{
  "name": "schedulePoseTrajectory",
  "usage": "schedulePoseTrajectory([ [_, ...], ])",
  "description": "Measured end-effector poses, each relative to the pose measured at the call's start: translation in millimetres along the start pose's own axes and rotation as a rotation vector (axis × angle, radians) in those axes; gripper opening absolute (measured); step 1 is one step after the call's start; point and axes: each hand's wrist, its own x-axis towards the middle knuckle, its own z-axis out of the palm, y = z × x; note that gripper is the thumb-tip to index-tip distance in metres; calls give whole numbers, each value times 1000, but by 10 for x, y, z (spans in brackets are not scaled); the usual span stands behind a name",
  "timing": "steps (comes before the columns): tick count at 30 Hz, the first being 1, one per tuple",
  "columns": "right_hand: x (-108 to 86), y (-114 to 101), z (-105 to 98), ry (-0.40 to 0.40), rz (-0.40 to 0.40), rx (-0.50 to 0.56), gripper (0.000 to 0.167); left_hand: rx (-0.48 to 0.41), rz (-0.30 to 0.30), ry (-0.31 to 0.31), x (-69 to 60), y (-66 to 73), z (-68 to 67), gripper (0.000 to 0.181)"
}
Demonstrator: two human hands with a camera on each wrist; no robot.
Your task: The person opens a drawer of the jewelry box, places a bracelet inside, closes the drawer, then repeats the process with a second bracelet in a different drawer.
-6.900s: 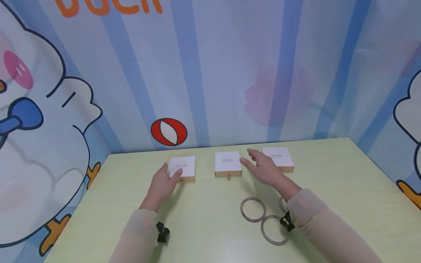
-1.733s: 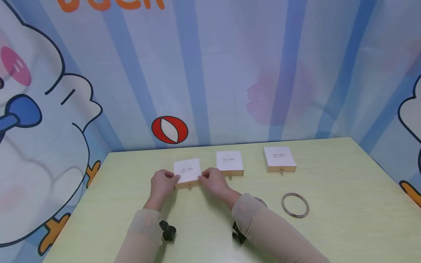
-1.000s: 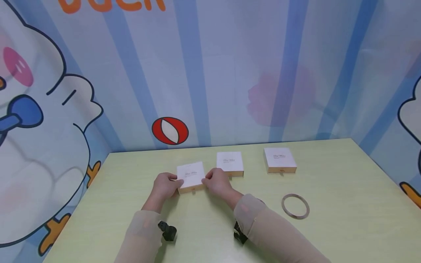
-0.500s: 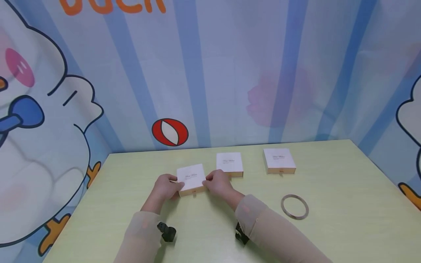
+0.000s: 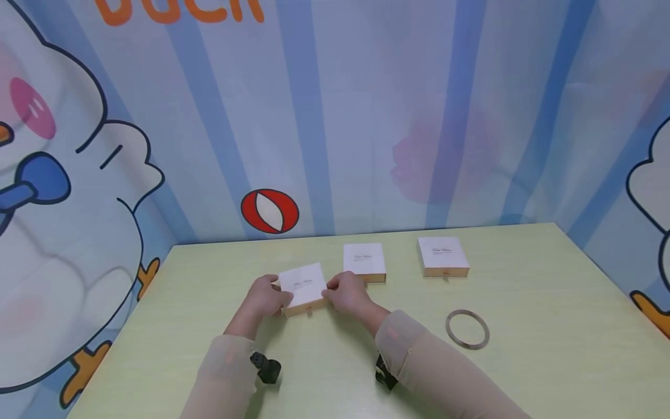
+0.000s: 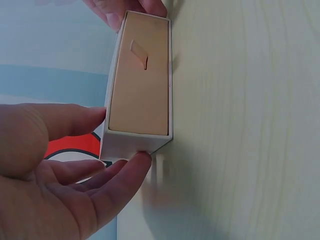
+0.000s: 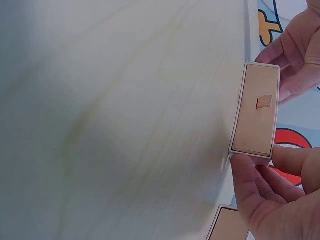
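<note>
Both hands hold a flat white gift box (image 5: 302,283) with dark script on its lid, its near side slightly turned. My left hand (image 5: 265,297) grips its left end, thumb on the upper edge and fingers at the side. At the right end, my right hand (image 5: 349,293) pinches it the same way. The left wrist view shows the box's tan drawer front (image 6: 140,95) pushed in, with a small ribbon pull tab (image 6: 139,53). The right wrist view shows the same drawer front (image 7: 256,120). Whether the box touches the table cannot be told.
A second white box (image 5: 364,259) lies just behind my right hand, and a third white box (image 5: 443,254) farther right. A greyish bangle (image 5: 467,329) lies right of the right sleeve (image 5: 445,364). The table (image 5: 549,326) meets a printed cloth backdrop (image 5: 361,116) behind.
Earlier the left hand touched the left box and the right hand hovered by the others. Now both grip the left box, drawn nearer and turned. Two other bangles are now out of sight.
</note>
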Motion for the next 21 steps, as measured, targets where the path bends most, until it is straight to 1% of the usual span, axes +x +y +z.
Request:
schedulePoseTrajectory([
  [4, 6, 3, 6, -8, 3, 8, 17, 32, 31, 18, 19, 5, 13, 65],
  [7, 9, 4, 5, -14, -3, 7, 17, 57, 70, 36, 57, -13, 28, 63],
  [13, 12, -3, -5, -29, -6, 4, 16, 64, 132, 49, 131, -37, 70, 57],
  [17, 7, -2, -10, -38, -12, -7, 16, 76, 156, 52, 142, -34, 98, 55],
  [21, 6, -3, -16, -51, 0, -9, 17, 95, 173, 55, 162, -44, 122, 56],
])
